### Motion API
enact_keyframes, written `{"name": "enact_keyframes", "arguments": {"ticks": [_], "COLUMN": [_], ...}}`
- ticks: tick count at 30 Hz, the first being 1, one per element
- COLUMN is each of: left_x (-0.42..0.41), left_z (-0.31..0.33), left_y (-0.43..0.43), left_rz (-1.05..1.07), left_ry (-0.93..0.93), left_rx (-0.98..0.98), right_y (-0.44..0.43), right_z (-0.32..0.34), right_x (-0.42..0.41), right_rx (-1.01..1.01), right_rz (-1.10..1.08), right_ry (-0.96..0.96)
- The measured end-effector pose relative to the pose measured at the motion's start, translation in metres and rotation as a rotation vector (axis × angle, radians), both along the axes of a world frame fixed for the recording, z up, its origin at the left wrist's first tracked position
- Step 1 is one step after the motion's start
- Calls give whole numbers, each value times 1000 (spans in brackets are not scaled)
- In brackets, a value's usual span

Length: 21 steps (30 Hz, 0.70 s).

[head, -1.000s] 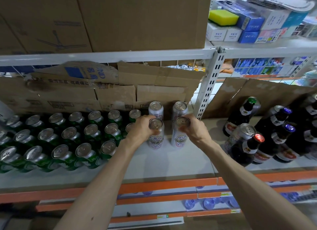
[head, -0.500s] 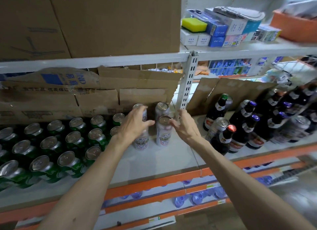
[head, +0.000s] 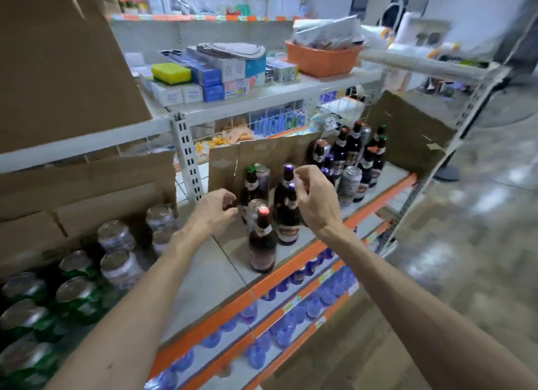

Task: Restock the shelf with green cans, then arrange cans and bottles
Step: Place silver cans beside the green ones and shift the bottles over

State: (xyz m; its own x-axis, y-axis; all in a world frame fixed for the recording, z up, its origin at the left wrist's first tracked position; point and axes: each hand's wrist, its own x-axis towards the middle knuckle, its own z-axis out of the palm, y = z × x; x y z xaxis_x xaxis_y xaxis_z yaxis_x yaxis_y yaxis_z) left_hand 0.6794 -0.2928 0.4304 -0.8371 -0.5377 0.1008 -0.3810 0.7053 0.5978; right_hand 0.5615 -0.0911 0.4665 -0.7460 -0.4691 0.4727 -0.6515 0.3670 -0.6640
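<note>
The green cans (head: 77, 298) stand packed at the lower left of the shelf (head: 203, 279), their round aluminium tops dull and blurred, with pale silver cans (head: 120, 266) just beside them. Further right, a cluster of dark glass bottles (head: 262, 249) stands upright, the nearest one red-capped. My left hand (head: 214, 212) hovers beside it, fingers (head: 228, 196) loosely curled on nothing. My right hand (head: 316, 203) is at a purple-capped bottle (head: 286, 185); I cannot tell whether its curled fingers pinch it. Brown cardboard (head: 262, 156) backs the grey, orange-edged shelf, and the floor (head: 465, 244) is glossy concrete
</note>
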Motion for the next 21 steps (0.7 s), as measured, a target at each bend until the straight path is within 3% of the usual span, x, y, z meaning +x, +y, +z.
{"name": "enact_keyframes", "arguments": {"ticks": [7,21], "left_x": [-36,-77], "left_z": [-12,0], "left_y": [5,33], "left_rz": [69,245], "left_ry": [-32,-55], "left_rx": [89,85], "right_y": [68,23], "right_z": [-13,-23], "right_x": [-76,-172], "right_rx": [70,233], "right_rz": [-128,182], "right_ry": [-56,-108]}}
